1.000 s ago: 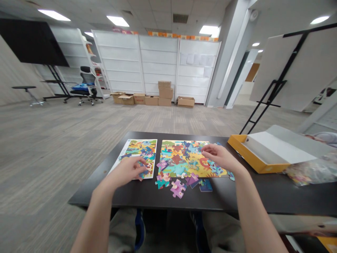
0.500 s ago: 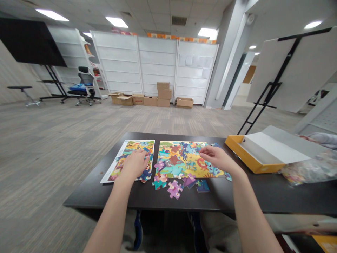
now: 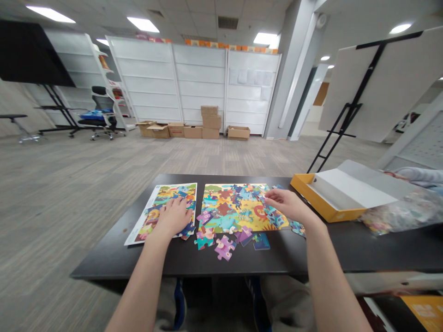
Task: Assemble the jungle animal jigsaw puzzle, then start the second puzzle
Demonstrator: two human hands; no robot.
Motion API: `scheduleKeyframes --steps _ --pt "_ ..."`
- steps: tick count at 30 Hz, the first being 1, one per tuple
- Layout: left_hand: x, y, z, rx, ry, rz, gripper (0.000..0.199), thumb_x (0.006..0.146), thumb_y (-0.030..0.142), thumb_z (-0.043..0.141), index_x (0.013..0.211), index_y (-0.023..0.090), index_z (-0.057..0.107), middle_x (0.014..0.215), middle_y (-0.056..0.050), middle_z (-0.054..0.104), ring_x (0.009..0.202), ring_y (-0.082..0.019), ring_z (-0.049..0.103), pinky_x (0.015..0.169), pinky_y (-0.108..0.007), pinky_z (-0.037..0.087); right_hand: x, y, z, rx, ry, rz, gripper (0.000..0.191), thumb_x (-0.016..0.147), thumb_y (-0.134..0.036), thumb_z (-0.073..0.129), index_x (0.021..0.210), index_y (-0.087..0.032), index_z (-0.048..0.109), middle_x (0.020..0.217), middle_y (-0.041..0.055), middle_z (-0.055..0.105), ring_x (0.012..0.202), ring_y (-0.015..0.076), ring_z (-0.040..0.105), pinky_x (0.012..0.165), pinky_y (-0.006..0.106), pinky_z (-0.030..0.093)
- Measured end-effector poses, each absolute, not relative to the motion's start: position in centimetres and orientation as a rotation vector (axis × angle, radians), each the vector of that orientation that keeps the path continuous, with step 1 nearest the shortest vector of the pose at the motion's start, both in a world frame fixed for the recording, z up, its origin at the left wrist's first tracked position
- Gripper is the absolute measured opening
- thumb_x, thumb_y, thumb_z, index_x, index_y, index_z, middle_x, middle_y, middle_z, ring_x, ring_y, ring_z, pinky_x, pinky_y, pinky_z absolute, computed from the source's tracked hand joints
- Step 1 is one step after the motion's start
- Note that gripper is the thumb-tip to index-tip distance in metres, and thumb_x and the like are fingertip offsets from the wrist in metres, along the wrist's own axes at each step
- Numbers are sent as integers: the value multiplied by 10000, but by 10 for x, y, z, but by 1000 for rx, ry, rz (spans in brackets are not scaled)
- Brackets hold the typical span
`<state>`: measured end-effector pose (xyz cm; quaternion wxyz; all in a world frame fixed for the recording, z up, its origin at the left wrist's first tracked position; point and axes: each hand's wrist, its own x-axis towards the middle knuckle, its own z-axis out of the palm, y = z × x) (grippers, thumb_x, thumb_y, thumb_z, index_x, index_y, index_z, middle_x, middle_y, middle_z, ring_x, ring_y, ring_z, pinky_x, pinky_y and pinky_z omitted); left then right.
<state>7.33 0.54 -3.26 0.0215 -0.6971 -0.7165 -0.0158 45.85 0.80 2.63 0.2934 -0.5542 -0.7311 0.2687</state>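
My left hand (image 3: 174, 215) lies flat, fingers stretched out, on a printed picture sheet (image 3: 141, 222) and the loose puzzle pieces scattered over it. Beside the sheet is a colourful puzzle board (image 3: 254, 223) with animals and a lion on yellow, several jigsaw pieces lying across it. Over the board's right side my right hand (image 3: 285, 203) hovers with fingertips drawn together; whatever is between them is too small to make out. In front of the board lie a pink-purple jigsaw piece (image 3: 225, 247), a dark blue piece (image 3: 261, 241) and several others.
All this rests on a black table (image 3: 138, 265). An open yellow box (image 3: 323, 201) with a white lid stands at the right, beside a clear plastic bag (image 3: 403, 212). Cardboard boxes (image 3: 210, 121) line the far shelves, and a whiteboard stand (image 3: 341, 127) is behind the table.
The whole view has shifted slightly. My right hand stays over the board's right side, its fingertips a little closer to the pieces there. My left hand still lies on the sheet.
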Motion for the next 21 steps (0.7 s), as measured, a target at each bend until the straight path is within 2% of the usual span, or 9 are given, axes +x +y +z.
scheduleKeyframes --steps 6,10,15,18,21 --pt "73 2 -34 -2168 -2202 -123 538 1010 394 364 1489 189 496 1583 -155 456 1456 -417 375 1105 -601 390 480 9 21 -1757 -2041 579 202 818 -371 736 923 -199 722 943 94 774 858 238 718 749 312 552" --pt "83 -3 -26 -2185 -2118 -293 515 1013 388 390 1480 194 493 1564 -167 473 1437 -400 397 1093 -603 403 486 12 11 -1996 -2126 548 360 673 -401 859 947 -209 729 945 75 770 841 241 710 719 303 519" --pt "104 -9 -20 -2329 -1939 -449 466 1021 411 433 1425 204 539 1510 -136 536 1425 -343 420 1148 -539 372 476 13 6 -2113 -2184 571 496 557 -373 908 975 -224 685 940 55 758 842 243 701 635 280 468" --pt "113 -12 -18 -2385 -1863 -488 437 1008 393 479 1390 203 572 1491 -132 552 1402 -342 446 1151 -541 371 471 10 10 -2125 -2229 544 486 531 -322 904 954 -224 685 927 51 753 842 244 693 629 281 458" --pt "118 -13 -17 -2404 -1827 -527 420 991 365 523 1374 206 589 1466 -128 574 1389 -339 462 1146 -525 386 472 6 13 -2073 -2257 625 375 528 -275 883 860 -219 717 830 34 748 783 228 692 603 271 451"
